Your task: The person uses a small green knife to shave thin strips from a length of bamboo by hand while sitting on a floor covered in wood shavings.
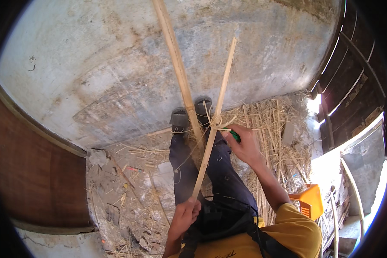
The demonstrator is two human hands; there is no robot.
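Note:
Two long bamboo strips cross in front of me. The thicker strip runs from the top down to my feet. The thinner strip leans across it. My left hand grips the thinner strip's lower end. My right hand holds a small green-handled tool at the crossing, where thin twine is wound around the strip. My dark shoes rest against the wall's base.
A grey plastered wall fills the upper view. Straw and debris litter the ground. An orange plastic crate sits at my right. Brown boarding stands at the left, dark wooden slats at the right.

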